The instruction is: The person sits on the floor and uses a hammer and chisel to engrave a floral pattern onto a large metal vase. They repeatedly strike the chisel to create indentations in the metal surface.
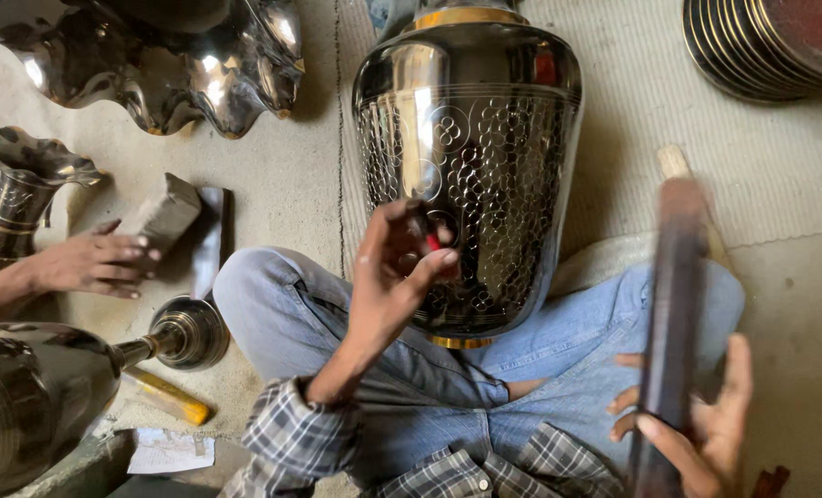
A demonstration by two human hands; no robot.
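My left hand (pixel 388 277) pinching small red tool (pixel 432 243) against engraved vase (pixel 471 175); right hand (pixel 706 429) gripping blurred stick (pixel 674 304), probably hammer. Vase heavy, slick: brace by shoulder.

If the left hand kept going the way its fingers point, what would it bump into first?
The left hand, pinching a small red tool, points up and right at the dark patterned vase. It would probably meet the vase's engraved side first; the tool tip already looks on or almost against it, though depth is hard to judge.

Left hand (pixel 394 267) on engraved dark metal vase (pixel 471 175), right hand (pixel 706 429) around blurred dark rod (pixel 674 304).
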